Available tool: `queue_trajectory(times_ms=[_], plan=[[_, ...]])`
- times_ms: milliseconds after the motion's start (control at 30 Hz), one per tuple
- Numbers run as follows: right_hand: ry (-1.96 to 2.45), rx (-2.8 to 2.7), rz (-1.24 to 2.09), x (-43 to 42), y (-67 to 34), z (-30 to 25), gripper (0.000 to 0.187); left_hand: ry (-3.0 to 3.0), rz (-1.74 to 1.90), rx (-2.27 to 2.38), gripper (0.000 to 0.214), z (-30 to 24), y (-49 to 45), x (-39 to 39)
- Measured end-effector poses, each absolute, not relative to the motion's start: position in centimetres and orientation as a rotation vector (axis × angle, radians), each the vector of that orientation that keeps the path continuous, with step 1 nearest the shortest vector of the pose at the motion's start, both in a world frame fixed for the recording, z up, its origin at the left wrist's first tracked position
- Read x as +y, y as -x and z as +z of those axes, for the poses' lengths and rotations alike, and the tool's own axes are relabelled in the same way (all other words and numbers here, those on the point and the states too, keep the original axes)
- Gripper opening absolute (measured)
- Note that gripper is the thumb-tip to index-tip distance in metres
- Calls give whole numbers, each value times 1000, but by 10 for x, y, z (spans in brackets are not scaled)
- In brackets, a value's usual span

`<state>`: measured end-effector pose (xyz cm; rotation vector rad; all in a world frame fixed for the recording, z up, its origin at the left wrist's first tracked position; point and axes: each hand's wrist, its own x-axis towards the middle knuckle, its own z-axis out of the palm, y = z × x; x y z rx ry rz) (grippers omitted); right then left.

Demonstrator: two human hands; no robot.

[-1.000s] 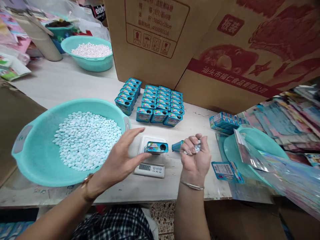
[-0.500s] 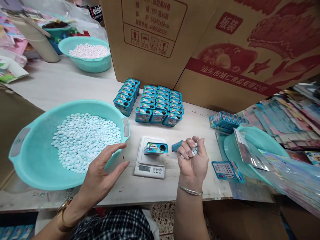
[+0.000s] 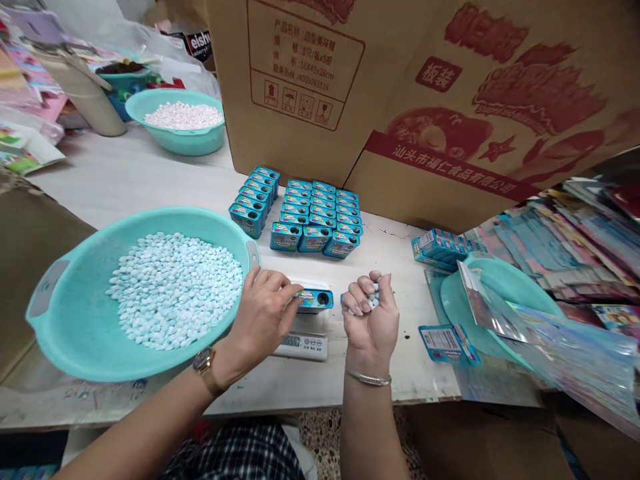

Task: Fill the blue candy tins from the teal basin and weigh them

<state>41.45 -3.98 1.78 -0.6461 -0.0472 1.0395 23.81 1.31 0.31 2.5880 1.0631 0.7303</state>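
My left hand (image 3: pixel 263 312) reaches over the white digital scale (image 3: pixel 316 348), its thumb and fingertips closed on the left end of a small blue candy box (image 3: pixel 317 299). That box lies on the scale's platform, its dark round opening facing up. Part of the scale's display is covered by the hand. My right hand (image 3: pixel 373 333), palm up with fingers curled, holds several pale blue candies (image 3: pixel 374 297). Behind its fingers only a sliver of another blue box shows. Left of the scale, a turquoise basin (image 3: pixel 75 327) contains a heap of pale blue candies (image 3: pixel 175 287).
Rows of blue candy boxes (image 3: pixel 313 239) stand before a large cardboard carton (image 3: pixel 300 147). A smaller basin (image 3: pixel 175 140) of pale pink candies sits at the back left. On the right are a flat blue package (image 3: pixel 450 345), stacked boxes (image 3: pixel 440 247) and another basin (image 3: pixel 455 300) under plastic sheets.
My left hand has moved right from the basin's edge and closed on the box on the scale. My right hand still holds the candies, slightly further left in view.
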Motion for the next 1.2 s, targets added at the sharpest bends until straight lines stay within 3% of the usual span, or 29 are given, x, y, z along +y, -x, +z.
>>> queue_trajectory(times_ms=[200, 467, 567, 733, 900, 1200], plan=[[612, 35, 1058, -55, -419, 8, 17, -2772, 544, 1139, 19, 1, -254, 16], [517, 115, 1150, -75, -419, -3, 16, -2759, 638, 1148, 20, 9, -253, 13], [518, 133, 1206, -77, -410, -6, 15, -2643, 784, 1007, 19, 26, -263, -3], [575, 220, 1289, -80, -395, -10, 14, -2532, 726, 672, 23, 51, -275, -19], [398, 187, 1301, -100, -418, -7, 7, -2269, 1081, 998, 28, 60, -227, -1], [469, 148, 1151, -126, -464, -23, 10, -2166, 1028, 1232, 30, 34, -170, 3]])
